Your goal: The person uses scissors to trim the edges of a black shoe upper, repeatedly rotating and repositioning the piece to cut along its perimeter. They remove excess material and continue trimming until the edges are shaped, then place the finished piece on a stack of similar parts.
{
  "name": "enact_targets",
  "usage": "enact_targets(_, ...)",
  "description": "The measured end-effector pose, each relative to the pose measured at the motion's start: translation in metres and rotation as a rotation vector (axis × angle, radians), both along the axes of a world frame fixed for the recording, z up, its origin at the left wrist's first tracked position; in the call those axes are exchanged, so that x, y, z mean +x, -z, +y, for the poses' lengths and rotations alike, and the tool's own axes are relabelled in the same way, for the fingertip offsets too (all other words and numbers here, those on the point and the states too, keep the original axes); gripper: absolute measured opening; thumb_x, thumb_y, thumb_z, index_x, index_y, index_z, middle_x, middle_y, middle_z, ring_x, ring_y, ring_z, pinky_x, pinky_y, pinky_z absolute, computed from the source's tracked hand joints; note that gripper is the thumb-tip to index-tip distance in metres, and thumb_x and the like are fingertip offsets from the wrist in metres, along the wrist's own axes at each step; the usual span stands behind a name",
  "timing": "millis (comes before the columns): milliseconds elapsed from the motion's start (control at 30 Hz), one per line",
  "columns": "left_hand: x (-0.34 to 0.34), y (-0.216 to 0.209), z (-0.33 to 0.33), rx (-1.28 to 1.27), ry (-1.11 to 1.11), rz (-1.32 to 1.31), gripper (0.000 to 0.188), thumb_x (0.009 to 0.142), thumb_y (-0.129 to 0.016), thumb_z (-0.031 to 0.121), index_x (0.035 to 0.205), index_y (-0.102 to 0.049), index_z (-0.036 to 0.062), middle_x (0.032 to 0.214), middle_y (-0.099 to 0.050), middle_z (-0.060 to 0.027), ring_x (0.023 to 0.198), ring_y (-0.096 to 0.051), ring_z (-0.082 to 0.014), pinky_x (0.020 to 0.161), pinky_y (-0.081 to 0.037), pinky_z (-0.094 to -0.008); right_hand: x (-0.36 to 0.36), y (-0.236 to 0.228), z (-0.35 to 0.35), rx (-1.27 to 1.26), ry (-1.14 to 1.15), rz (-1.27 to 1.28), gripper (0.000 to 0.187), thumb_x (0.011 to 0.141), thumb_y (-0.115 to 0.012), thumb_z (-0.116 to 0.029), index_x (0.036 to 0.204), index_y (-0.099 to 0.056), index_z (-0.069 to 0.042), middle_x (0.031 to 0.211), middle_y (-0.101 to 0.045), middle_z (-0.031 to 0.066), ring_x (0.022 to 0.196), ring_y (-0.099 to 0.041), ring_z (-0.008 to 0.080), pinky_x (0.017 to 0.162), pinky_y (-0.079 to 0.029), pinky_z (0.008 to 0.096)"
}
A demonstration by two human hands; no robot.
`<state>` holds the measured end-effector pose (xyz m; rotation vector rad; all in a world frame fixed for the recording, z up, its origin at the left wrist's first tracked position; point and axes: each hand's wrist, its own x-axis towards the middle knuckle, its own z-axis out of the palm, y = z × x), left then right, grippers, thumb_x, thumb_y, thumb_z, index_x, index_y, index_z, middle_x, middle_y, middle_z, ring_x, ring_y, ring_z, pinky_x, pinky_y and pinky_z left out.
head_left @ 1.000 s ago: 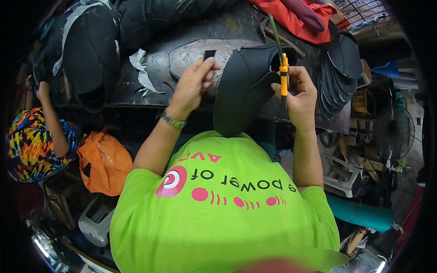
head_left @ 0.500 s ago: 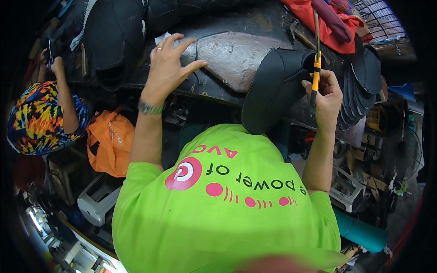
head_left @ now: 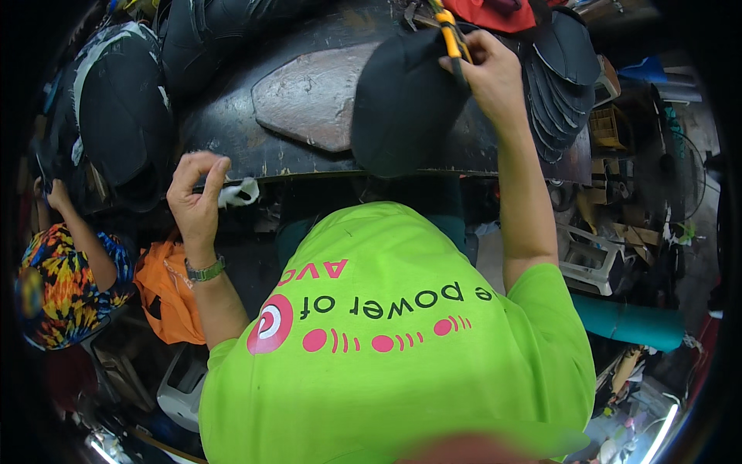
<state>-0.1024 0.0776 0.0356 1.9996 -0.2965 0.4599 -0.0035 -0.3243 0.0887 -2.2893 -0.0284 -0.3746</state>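
Observation:
My right hand [head_left: 495,77] is closed on a tool with a yellow-and-black handle [head_left: 454,42]; its far end is out of view at the top. Right beside that tool is a black stitched shoe upper [head_left: 406,104], smooth and rounded, which overlaps a worn flat board [head_left: 313,97] on the bench. Whether my right fingers also grip the upper is hidden. My left hand [head_left: 197,193] is off the bench's near edge, fingers loosely curled, thumb apart, nothing visible in them. Just right of it, a small white scrap [head_left: 239,193] is below the edge, not visibly touched.
Overlapping black uppers [head_left: 553,93] lie at the bench's right; more black pieces [head_left: 124,104] lie at the left. A red cloth [head_left: 495,11] is at the back. Another person in a multicoloured shirt [head_left: 73,271] works at far left. An orange bag [head_left: 166,294] and plastic stools [head_left: 583,259] stand nearby.
My left hand has left the board area and come down and left, its spread fingers now curled. The white scrap now shows below the edge. My right hand, tool and upper appear farther up and left.

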Motion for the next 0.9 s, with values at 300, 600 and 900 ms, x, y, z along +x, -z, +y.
enact_targets(300,0.055,0.015,-0.134,-0.874,0.517,0.679,0.053,0.094,-0.066,0.004,0.142,-0.045,0.0020,0.134,-0.059,-0.0127,0.118,-0.061,-0.0198,0.101,-0.050,-0.0325,0.010,-0.011,0.036,0.222,-0.180,-0.105,0.026,0.080,-0.080,-0.020,0.095,-0.068,-0.002,0.076,-0.064,0.0021,0.070,-0.057,0.0083,0.064,-0.046,0.0240)
enact_targets(600,0.065,0.047,-0.129,-1.332,0.617,0.693,0.040,0.102,-0.053,0.010,0.142,-0.047,0.0092,0.134,-0.060,-0.0123,0.122,-0.060,-0.0253,0.104,-0.051,-0.0440,-0.027,0.028,-0.041,0.507,-0.019,0.116,0.025,0.082,-0.082,-0.018,0.094,-0.064,-0.006,0.077,-0.063,-0.0019,0.071,-0.057,0.0042,0.060,-0.044,0.0187)
enact_targets(900,0.077,0.076,-0.098,-1.859,0.524,0.886,0.035,0.106,-0.048,0.019,0.134,-0.056,0.0007,0.135,-0.059,-0.0192,0.124,-0.059,-0.0308,0.107,-0.048,-0.0488,-0.086,0.063,-0.035,0.009,0.061,0.356,0.055,0.072,-0.084,-0.051,0.091,-0.060,-0.005,0.073,-0.060,0.0093,0.067,-0.058,0.0215,0.066,-0.047,0.0349)
